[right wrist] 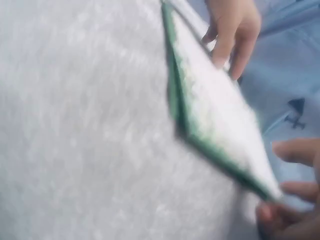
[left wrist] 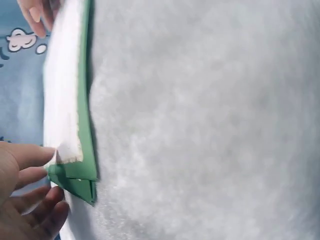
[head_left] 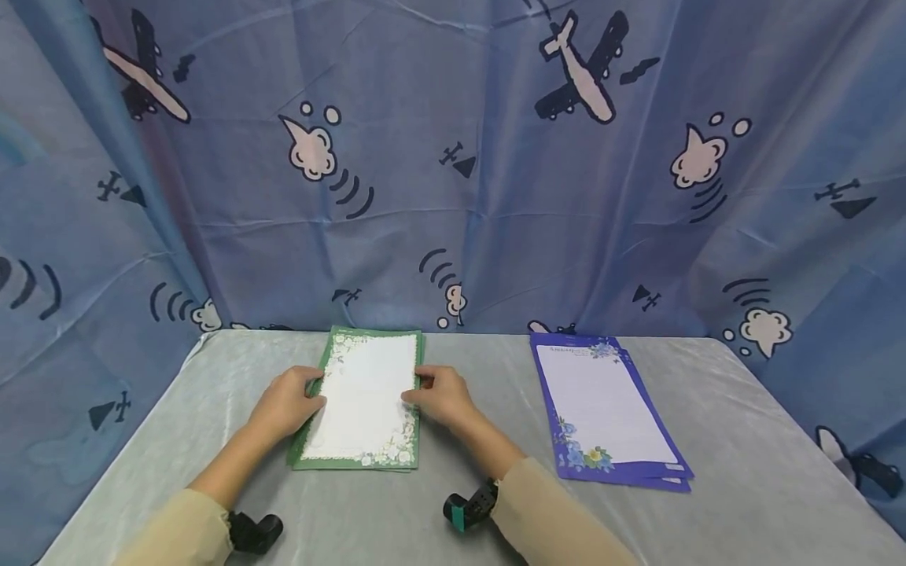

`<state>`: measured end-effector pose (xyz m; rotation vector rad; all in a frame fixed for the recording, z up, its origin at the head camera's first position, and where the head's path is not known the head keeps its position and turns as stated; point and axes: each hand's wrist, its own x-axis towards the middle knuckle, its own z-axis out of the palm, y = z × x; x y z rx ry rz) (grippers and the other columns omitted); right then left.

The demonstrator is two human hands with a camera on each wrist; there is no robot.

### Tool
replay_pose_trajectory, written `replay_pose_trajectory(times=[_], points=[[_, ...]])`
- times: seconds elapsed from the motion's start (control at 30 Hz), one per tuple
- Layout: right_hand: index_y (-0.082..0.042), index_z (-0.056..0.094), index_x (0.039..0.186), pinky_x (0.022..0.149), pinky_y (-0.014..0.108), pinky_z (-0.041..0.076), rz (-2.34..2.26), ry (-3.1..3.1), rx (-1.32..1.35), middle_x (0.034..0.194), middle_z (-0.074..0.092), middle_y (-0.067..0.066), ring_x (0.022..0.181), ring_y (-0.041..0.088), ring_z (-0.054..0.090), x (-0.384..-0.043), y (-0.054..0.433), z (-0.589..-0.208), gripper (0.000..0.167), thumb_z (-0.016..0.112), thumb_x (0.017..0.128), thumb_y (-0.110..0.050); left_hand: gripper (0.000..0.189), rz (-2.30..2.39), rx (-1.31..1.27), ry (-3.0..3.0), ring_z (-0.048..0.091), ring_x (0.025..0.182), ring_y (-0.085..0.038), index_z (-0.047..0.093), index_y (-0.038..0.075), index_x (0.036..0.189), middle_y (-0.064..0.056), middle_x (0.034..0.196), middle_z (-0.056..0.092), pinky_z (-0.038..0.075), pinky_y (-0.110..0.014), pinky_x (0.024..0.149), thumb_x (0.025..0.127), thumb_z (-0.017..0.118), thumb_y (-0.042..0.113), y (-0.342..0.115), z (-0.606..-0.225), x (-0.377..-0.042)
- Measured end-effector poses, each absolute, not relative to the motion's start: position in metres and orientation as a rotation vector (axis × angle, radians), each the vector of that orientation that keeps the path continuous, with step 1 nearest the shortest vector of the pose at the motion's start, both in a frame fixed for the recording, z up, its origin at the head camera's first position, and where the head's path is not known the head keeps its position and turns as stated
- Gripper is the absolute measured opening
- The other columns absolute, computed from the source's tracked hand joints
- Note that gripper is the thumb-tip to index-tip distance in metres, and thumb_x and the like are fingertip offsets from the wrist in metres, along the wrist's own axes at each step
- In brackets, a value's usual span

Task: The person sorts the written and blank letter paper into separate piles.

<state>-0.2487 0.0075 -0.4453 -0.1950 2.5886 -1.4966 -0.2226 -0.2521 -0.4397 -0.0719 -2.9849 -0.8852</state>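
Observation:
A stack of green-bordered sheets (head_left: 364, 393) with white flowers printed on it lies at the centre-left of the table in the head view. On its left edge, my left hand (head_left: 285, 402) pinches the sheets, thumb over the top and fingers at the side. My right hand (head_left: 443, 398) grips the opposite edge in the same way, its thumb over the white area. In the left wrist view, the green corners (left wrist: 80, 185) of the sheets are slightly out of line beside the left fingers (left wrist: 32, 155). The right wrist view is blurred and shows the stack tilted in view.
To the right lies a second stack of purple-bordered sheets (head_left: 605, 401) with blue and yellow flowers, its lower sheets fanned out a little. A pale grey cloth covers the table (head_left: 481, 354). Behind hangs a blue curtain (head_left: 510, 196) printed with planes and clouds.

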Motion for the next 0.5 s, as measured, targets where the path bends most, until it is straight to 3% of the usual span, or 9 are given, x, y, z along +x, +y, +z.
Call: replay_pose_trajectory(times=[0.07, 0.13, 0.17, 0.3, 0.5], points=[[0.002, 0.056, 0.141, 0.102, 0.050, 0.050, -1.554, 2.512, -0.165, 0.138, 0.059, 0.025, 0.128, 0.037, 0.057, -0.246, 0.009, -0.442, 0.059, 0.075, 0.089, -0.018, 0.046, -0.914, -0.039, -2.982, 0.063, 0.080, -0.029, 0.060, -0.011, 0.131, -0.021, 0.090, 0.068, 0.051, -0.042, 0.070, 0.090, 0.069, 0.010, -0.251, -0.437, -0.222], [0.003, 0.048, 0.147, 0.113, 0.055, 0.042, -1.653, 2.394, -0.113, 0.150, 0.048, 0.027, 0.142, 0.042, 0.045, -0.244, 0.010, -0.438, 0.063, 0.072, 0.092, -0.020, 0.046, -0.966, 0.002, -2.977, 0.062, 0.077, -0.028, 0.061, -0.011, 0.130, -0.020, 0.087, 0.068, 0.051, -0.041, 0.068, 0.092, 0.068, 0.012, -0.250, -0.435, -0.221], [0.004, 0.045, 0.149, 0.116, 0.055, 0.038, -1.711, 2.323, -0.087, 0.154, 0.043, 0.028, 0.145, 0.042, 0.040, -0.243, 0.010, -0.436, 0.065, 0.070, 0.094, -0.020, 0.045, -0.993, 0.012, -2.970, 0.065, 0.083, -0.033, 0.062, -0.012, 0.129, -0.024, 0.094, 0.070, 0.053, -0.043, 0.071, 0.092, 0.068, 0.012, -0.249, -0.434, -0.221], [0.006, 0.038, 0.152, 0.121, 0.053, 0.033, -1.861, 2.102, -0.025, 0.159, 0.035, 0.027, 0.150, 0.042, 0.034, -0.244, 0.006, -0.433, 0.069, 0.068, 0.095, -0.019, 0.043, -1.053, 0.054, -2.974, 0.063, 0.117, -0.044, 0.064, -0.010, 0.127, -0.030, 0.125, 0.066, 0.053, -0.053, 0.094, 0.093, 0.067, 0.016, -0.242, -0.428, -0.218], [0.003, 0.043, 0.150, 0.118, 0.049, 0.038, -1.850, 2.091, -0.043, 0.157, 0.040, 0.023, 0.147, 0.039, 0.039, -0.245, 0.002, -0.432, 0.066, 0.069, 0.094, -0.021, 0.038, -1.001, 0.097, -3.016, 0.060, 0.122, -0.047, 0.067, -0.009, 0.123, -0.030, 0.128, 0.065, 0.051, -0.057, 0.097, 0.095, 0.066, 0.018, -0.238, -0.424, -0.214]])
